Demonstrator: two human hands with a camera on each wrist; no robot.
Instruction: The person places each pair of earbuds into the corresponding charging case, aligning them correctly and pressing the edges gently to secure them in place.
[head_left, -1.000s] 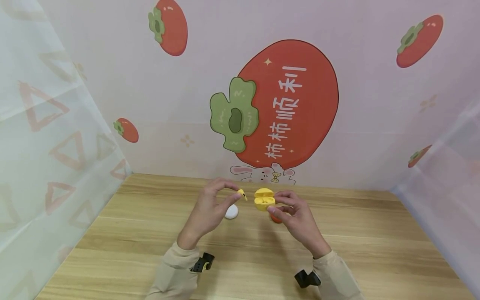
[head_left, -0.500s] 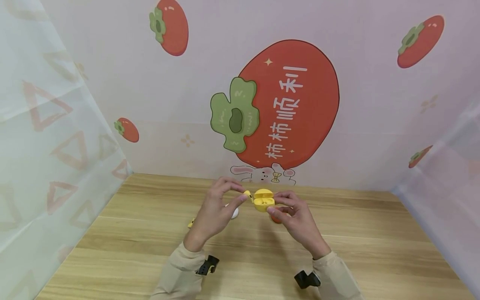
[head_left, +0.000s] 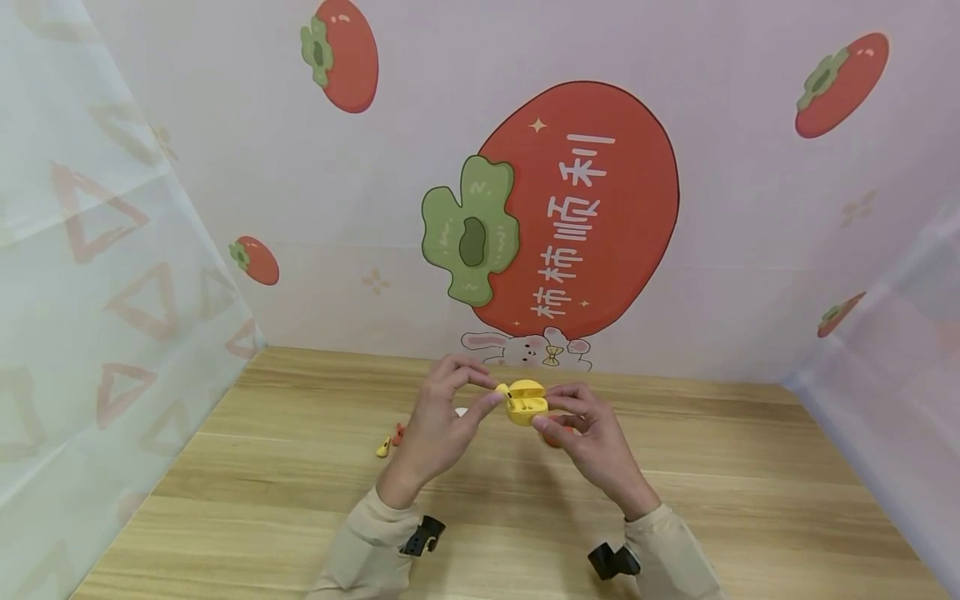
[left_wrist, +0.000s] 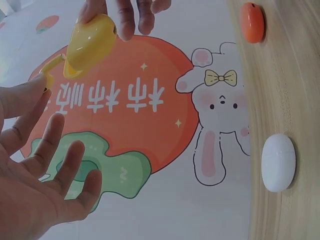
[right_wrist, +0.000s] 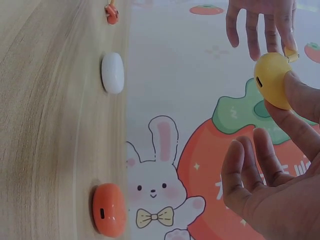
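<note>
Both hands are raised over the pale wood-grain table [head_left: 300,500]: the right hand [head_left: 596,437] grips a glossy, rounded yellow plastic case [head_left: 528,416], lid up, between thumb and fingers; the left hand [head_left: 442,417] pinches a small yellow plastic earbud [head_left: 502,389] between thumb and forefinger, its other fingers spread loosely. Behind them, a large red printed persimmon [head_left: 630,208] carries sideways white lettering, 柿柿顺利; no brand is legible on any case. An orange-red oval case [right_wrist: 109,210] and a smooth white oval case [right_wrist: 113,73] rest on the table. The earbud is at the yellow case's left edge, contact uncertain. Seating it well probably means bracing the case, matching stem to slot, then pressing lightly without forcing.
</note>
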